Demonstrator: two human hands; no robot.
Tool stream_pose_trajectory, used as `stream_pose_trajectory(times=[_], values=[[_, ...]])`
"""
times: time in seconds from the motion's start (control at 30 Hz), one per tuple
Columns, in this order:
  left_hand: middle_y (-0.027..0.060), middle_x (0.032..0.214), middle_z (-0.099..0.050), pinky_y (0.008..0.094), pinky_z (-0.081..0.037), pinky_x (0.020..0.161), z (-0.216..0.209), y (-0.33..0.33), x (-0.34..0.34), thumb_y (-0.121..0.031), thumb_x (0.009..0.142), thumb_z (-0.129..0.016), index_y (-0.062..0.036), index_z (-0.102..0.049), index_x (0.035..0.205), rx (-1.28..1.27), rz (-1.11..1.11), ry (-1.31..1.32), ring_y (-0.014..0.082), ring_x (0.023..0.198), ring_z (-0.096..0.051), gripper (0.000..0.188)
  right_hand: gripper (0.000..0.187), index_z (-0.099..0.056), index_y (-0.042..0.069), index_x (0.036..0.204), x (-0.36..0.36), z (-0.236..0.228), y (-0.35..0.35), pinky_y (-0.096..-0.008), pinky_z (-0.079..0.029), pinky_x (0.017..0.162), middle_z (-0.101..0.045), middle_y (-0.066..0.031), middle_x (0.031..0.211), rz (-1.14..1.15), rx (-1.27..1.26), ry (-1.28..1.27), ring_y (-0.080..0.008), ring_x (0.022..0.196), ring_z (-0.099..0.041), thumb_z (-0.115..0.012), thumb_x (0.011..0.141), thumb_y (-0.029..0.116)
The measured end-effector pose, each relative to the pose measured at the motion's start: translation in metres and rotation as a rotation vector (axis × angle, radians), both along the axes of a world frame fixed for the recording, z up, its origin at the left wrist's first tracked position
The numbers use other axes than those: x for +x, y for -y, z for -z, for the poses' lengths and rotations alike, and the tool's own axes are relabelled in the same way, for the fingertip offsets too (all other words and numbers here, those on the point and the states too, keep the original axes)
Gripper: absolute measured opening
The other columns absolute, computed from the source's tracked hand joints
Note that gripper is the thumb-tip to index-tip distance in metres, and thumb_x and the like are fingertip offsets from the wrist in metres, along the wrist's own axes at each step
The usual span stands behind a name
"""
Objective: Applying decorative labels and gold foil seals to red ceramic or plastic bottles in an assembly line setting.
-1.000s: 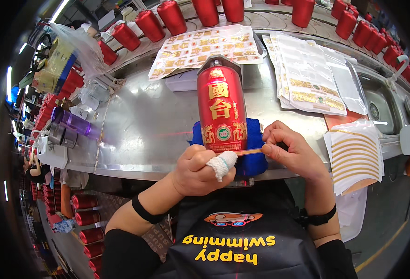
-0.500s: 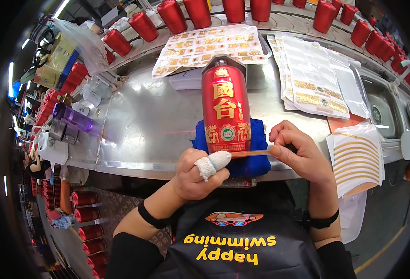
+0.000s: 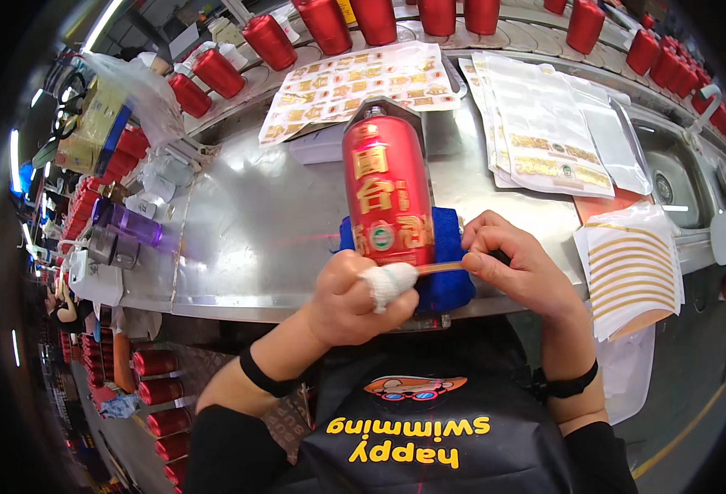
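Steel bench [image 3: 239, 239], gold strip [image 3: 439, 267] — between fingers [image 3: 471, 261]

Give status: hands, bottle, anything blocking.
Left hand, thumb bandaged, presses thin gold strip to red bottle. Right hand pinches strip's other end. Bottle lies on blue pad. Nothing blocking.

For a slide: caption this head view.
Both hands, left hand and right hand, press a gold strip onto a red bottle.
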State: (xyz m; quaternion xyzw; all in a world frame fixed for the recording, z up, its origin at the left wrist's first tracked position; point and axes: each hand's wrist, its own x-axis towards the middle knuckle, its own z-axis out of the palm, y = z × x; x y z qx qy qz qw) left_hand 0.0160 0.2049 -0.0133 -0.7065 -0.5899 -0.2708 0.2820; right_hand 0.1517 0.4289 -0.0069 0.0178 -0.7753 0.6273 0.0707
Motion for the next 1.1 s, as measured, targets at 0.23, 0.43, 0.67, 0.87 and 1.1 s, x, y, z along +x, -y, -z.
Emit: stream_pose_trajectory(times=[0.23, 0.43, 0.67, 0.87, 1.1], values=[[0.0025, 0.102, -0.062, 0.035, -0.042, 0.065, 0.003, 0.001, 0.005, -0.008, 0.052, -0.075, -0.0171, -0.069, 0.077, 0.016, -0.068, 0.035, 0.0235, 0.085, -0.051, 0.027, 0.025, -0.056, 0.003, 0.077, 0.0, 0.008, -0.002, -0.0245, -0.04, 0.074, -0.051, -0.0057, 0.098, -0.016, 0.045, 0.005, -0.0115, 0.084, -0.047, -0.064, 0.092, 0.022], [0.0023, 0.102, -0.061, 0.0347, -0.043, 0.064, 0.007, 0.001, 0.004, -0.005, 0.051, -0.074, -0.0154, -0.068, 0.075, -0.005, -0.021, 0.076, 0.0239, 0.083, -0.052, 0.026, 0.025, -0.056, 0.002, 0.08, 0.0, 0.008, -0.002, -0.0243, -0.042, 0.073, -0.05, -0.005, 0.099, -0.012, -0.028, 0.04, -0.0108, 0.083, -0.048, -0.061, 0.094, 0.022], [0.0065, 0.098, -0.061, 0.0384, -0.043, 0.068, 0.001, 0.006, 0.009, -0.002, 0.057, -0.072, -0.0146, -0.065, 0.078, -0.021, -0.07, 0.077, 0.0271, 0.082, -0.052, 0.025, 0.024, -0.055, 0.001, 0.081, -0.001, 0.01, -0.005, -0.0243, -0.042, 0.071, -0.05, -0.0048, 0.098, -0.055, -0.007, 0.068, -0.0108, 0.081, -0.047, -0.058, 0.096, 0.021], [0.0163, 0.111, -0.06, 0.0454, -0.039, 0.088, 0.02, 0.02, 0.009, -0.01, 0.071, -0.078, -0.0089, -0.052, 0.105, 0.065, -0.36, 0.366, 0.0353, 0.1, -0.056, 0.042, 0.025, -0.053, 0.003, 0.079, 0.002, 0.008, -0.006, -0.0232, -0.039, 0.07, -0.05, -0.0052, 0.099, -0.033, -0.016, 0.045, -0.0097, 0.081, -0.044, -0.06, 0.094, 0.022], [0.0174, 0.117, -0.059, 0.046, -0.041, 0.087, 0.004, 0.022, 0.001, -0.017, 0.069, -0.08, -0.0095, -0.049, 0.11, 0.105, -0.321, 0.19, 0.0355, 0.095, -0.055, 0.052, 0.027, -0.052, 0.007, 0.078, 0.007, 0.001, -0.01, -0.0216, -0.036, 0.071, -0.048, -0.0036, 0.1, 0.009, 0.01, 0.039, -0.0086, 0.083, -0.042, -0.066, 0.091, 0.026]])
